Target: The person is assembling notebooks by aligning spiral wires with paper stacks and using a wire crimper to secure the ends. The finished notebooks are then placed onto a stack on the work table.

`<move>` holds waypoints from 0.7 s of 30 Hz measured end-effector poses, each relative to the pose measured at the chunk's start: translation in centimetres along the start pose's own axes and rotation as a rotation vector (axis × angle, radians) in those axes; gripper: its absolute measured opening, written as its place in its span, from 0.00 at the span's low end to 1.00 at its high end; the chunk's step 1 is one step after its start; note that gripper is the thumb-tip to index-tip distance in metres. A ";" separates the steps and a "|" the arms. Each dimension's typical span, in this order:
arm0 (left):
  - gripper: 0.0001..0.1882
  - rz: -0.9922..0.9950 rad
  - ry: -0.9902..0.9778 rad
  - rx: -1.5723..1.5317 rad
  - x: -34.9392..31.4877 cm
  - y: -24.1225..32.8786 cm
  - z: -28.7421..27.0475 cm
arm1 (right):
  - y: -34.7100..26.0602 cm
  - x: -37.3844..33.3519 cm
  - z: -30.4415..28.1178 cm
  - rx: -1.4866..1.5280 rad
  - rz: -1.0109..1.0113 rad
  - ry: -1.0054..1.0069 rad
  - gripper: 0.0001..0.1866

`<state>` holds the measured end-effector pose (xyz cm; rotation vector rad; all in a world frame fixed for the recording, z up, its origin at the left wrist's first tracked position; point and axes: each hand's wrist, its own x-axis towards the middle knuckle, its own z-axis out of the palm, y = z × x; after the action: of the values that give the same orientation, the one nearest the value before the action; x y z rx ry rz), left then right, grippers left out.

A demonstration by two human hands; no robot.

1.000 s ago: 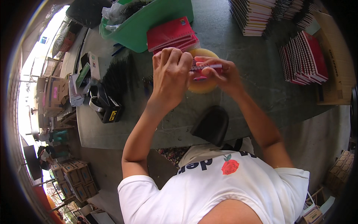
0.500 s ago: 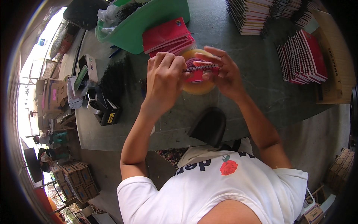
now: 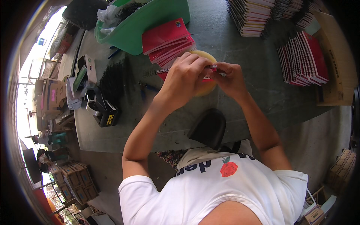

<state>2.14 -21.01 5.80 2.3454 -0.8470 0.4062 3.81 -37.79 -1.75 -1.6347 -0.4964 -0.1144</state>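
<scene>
A red notebook [image 3: 207, 79] stands on edge between my hands, mostly hidden behind them. My left hand [image 3: 182, 80] is closed over a dark spiral wire [image 3: 159, 71] along its edge; the wire's loose end sticks out to the left. My right hand [image 3: 230, 79] pinches the right end of the notebook's bound edge with thumb and fingers. Beneath them lies a wide yellowish ring like a tape roll [image 3: 207, 88]. Just beyond my left hand is a pile of red notebook blocks [image 3: 167, 37].
A green tub [image 3: 150, 26] stands at the far left, near a heap of black spiral wires [image 3: 112, 78] and a black tape dispenser [image 3: 103, 108]. Bound notebooks [image 3: 303, 60] stand at right beside a cardboard box [image 3: 335, 63]. A black padded object [image 3: 208, 128] lies at the table's front.
My left hand has slid right, closer to the right hand, and the wire now shows on its left side. My right hand has gone from spread fingers to a pinch.
</scene>
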 end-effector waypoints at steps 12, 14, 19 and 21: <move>0.11 -0.053 0.001 -0.060 0.5 1.1 0.3 | -1.6 -0.2 -0.2 -0.205 -0.059 0.004 0.11; 0.12 -0.039 -0.004 -0.034 0.9 1.6 0.4 | -2.0 -0.5 -0.4 -0.224 -0.101 0.026 0.11; 0.14 -0.149 -0.073 -0.112 1.0 1.2 -0.4 | -0.8 -0.4 0.6 -0.206 -0.135 0.034 0.11; 0.15 -0.214 -0.141 0.082 0.0 0.3 -1.9 | -0.7 0.2 0.0 -0.127 -0.019 -0.073 0.11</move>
<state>1.75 -19.99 7.43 2.5333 -0.6436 0.1910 3.68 -37.70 -1.05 -1.7630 -0.5698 -0.1021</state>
